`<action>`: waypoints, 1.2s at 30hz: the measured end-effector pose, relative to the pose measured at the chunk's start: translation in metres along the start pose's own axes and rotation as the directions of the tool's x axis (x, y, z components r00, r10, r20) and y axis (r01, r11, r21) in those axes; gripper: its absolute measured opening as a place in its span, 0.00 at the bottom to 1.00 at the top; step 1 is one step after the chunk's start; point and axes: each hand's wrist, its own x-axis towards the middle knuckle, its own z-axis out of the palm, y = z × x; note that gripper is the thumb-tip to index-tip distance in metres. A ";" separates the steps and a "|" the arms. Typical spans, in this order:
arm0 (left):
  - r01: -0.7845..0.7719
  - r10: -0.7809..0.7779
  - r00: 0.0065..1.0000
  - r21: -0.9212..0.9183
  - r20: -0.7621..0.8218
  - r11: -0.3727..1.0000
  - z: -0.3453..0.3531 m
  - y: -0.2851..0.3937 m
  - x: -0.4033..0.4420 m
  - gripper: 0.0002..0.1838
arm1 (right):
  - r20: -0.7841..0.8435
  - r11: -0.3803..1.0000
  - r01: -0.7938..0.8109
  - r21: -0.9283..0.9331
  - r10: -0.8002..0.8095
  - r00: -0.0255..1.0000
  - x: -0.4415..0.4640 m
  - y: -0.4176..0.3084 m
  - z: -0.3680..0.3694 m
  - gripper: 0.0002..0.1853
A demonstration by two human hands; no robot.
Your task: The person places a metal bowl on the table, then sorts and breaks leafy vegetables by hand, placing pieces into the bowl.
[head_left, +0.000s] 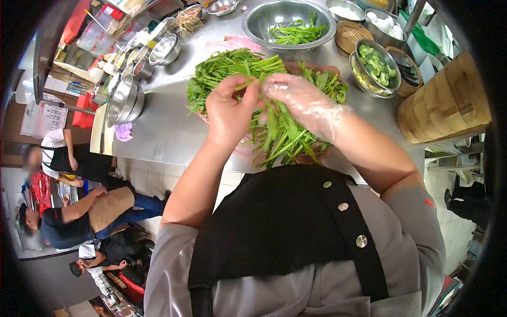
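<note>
Silver metal counter (169, 105): carries a wide, round stainless-steel bowl (256, 26) with cut green stems (298, 34) inside.
Sprig: a thin green leafy sprig (272, 120) is held up between both hands on the near side of the wide bowl; whether it is one stem or several I cannot tell.
Bare left hand (229, 108): nearer the wearer than the wide bowl and a little to its left; the grip is together, thumb and forefinger clamped on the sprig.
Plastic-gloved right hand (303, 103): straight in front of the wide bowl; its grip is clamped on the sprig too, just beside the left fingertips.
Leafy bundle: a thick bundle of green stems (232, 68) lies in front of the wide bowl, toward its left.
Loose stems: a spread of long green stalks (290, 142) lies farther from the wide bowl, below the hands.
Chopped greens: light and dark green vegetable pieces (376, 66) fill a metal bowl right of the wide bowl.
Bamboo: a tall tan bamboo steamer (443, 103) stands farther right of the wide bowl.
</note>
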 end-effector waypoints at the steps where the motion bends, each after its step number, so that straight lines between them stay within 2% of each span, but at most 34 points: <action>1: -0.118 0.119 0.993 0.130 -0.005 0.984 -0.001 -0.002 0.004 0.08 | -0.033 0.996 -0.054 0.074 0.056 0.998 -0.004 -0.011 0.006 0.09; 2: -0.231 0.238 0.971 0.258 0.007 0.938 -0.003 -0.005 0.009 0.07 | -0.063 0.983 -0.103 0.149 0.114 0.992 -0.006 -0.019 0.009 0.09; 3: -0.337 0.350 0.936 0.377 0.034 0.863 -0.004 -0.003 0.011 0.06 | -0.052 0.998 -0.059 0.037 0.061 0.997 -0.006 -0.023 0.008 0.09; 6: -0.407 0.411 0.907 0.435 0.090 0.803 -0.001 0.010 0.012 0.06 | -0.016 0.962 0.054 -0.268 -0.060 0.998 -0.005 -0.027 -0.003 0.09; 9: -0.504 0.499 0.859 0.362 0.114 0.785 0.009 0.015 0.010 0.06 | -0.096 0.956 0.134 -0.259 -0.164 0.982 -0.006 -0.024 -0.007 0.10; 10: -0.524 0.516 0.847 0.364 0.129 0.770 0.013 0.018 0.010 0.06 | -0.142 0.966 0.195 -0.168 -0.220 0.965 -0.004 -0.020 -0.004 0.08; 13: -0.577 0.569 0.811 0.354 0.140 0.736 0.020 0.028 0.007 0.05 | -0.201 0.965 0.262 -0.004 -0.257 0.945 -0.016 -0.028 -0.004 0.04; 14: -0.594 0.589 0.798 0.338 0.128 0.730 0.021 0.031 0.007 0.05 | -0.244 0.934 0.340 -0.113 -0.358 0.901 -0.022 -0.030 -0.008 0.05; 15: -0.610 0.610 0.784 0.323 0.115 0.723 0.022 0.033 0.007 0.05 | -0.282 0.926 0.363 -0.108 -0.378 0.882 -0.013 -0.021 -0.029 0.05; 18: -0.401 0.336 0.916 0.502 0.220 0.766 0.019 0.042 0.000 0.07 | -0.434 0.939 0.343 0.035 -0.295 0.851 -0.028 -0.038 -0.060 0.06; 21: -0.452 0.080 0.860 0.680 0.504 0.578 0.022 0.025 0.003 0.16 | -0.491 0.923 0.356 0.145 -0.245 0.836 -0.042 -0.047 -0.078 0.06; 22: -0.457 0.070 0.852 0.670 0.520 0.585 0.029 0.020 -0.001 0.20 | -0.480 0.927 0.352 0.129 -0.252 0.840 -0.046 -0.048 -0.079 0.05; 23: -0.463 0.063 0.825 0.607 0.562 0.646 0.031 0.006 -0.002 0.20 | -0.469 0.930 0.349 0.113 -0.259 0.844 -0.052 -0.048 -0.079 0.05; 25: -0.437 0.106 0.826 0.509 0.554 0.742 0.030 0.006 -0.002 0.19 | -0.473 0.947 0.318 0.039 -0.262 0.841 -0.062 -0.046 -0.081 0.05; 27: -0.342 0.086 0.891 0.532 0.446 0.775 0.012 0.003 0.015 0.17 | -0.483 0.960 0.280 -0.013 -0.251 0.839 -0.073 -0.038 -0.086 0.05; 28: -0.255 0.018 0.928 0.600 0.371 0.759 0.002 0.010 0.020 0.13 | -0.487 0.964 0.263 -0.033 -0.245 0.838 -0.079 -0.034 -0.091 0.05; 29: -0.262 -0.002 0.931 0.671 0.365 0.694 -0.010 0.011 0.028 0.11 | -0.489 0.968 0.247 -0.054 -0.241 0.839 -0.084 -0.031 -0.096 0.05; 31: -0.182 -0.297 0.872 0.821 0.389 0.541 -0.026 0.006 0.030 0.10 | -0.515 0.976 0.209 -0.059 -0.209 0.831 -0.089 -0.026 -0.104 0.05; 34: -0.370 -0.213 0.849 0.832 0.483 0.413 -0.044 -0.054 0.013 0.09 | -0.495 0.975 0.188 -0.116 -0.221 0.841 -0.090 -0.022 -0.106 0.06; 36: -0.401 -0.157 0.862 0.837 0.483 0.371 -0.045 -0.065 0.004 0.08 | -0.454 0.968 0.175 -0.181 -0.240 0.858 -0.087 -0.024 -0.101 0.07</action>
